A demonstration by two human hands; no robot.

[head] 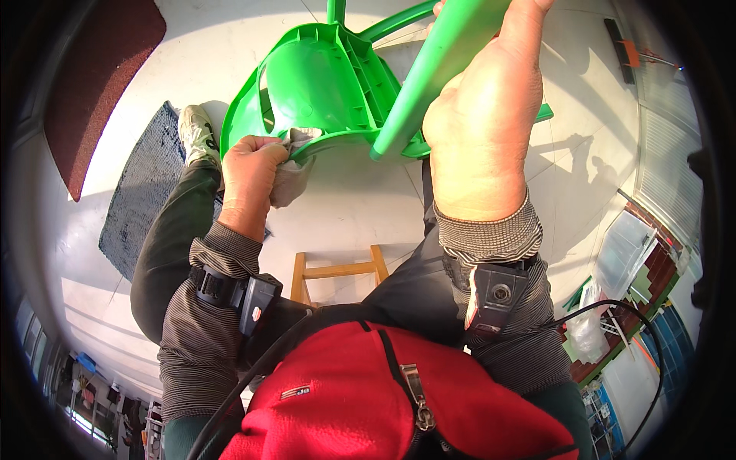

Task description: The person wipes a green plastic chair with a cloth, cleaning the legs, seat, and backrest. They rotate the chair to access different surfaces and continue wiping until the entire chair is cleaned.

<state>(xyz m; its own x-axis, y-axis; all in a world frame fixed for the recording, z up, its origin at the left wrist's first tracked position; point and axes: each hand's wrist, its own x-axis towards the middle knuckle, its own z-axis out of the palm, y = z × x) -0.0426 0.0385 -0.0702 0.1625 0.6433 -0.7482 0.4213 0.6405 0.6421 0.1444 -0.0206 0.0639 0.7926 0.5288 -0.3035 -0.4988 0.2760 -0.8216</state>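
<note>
A green plastic chair lies turned over before me, its ribbed underside showing and one leg pointing towards me. My left hand pinches a grey-beige cloth against the chair's near left rim, with part of the cloth folded over the edge. The back of my right hand and wrist faces me beside the raised leg. Its fingers reach around the far side of that leg and are partly hidden at the top edge of the view.
A wooden stool stands between my legs. A grey mat and a dark red mat lie on the left. A broom is at the upper right, and a translucent plastic box lies by the right wall.
</note>
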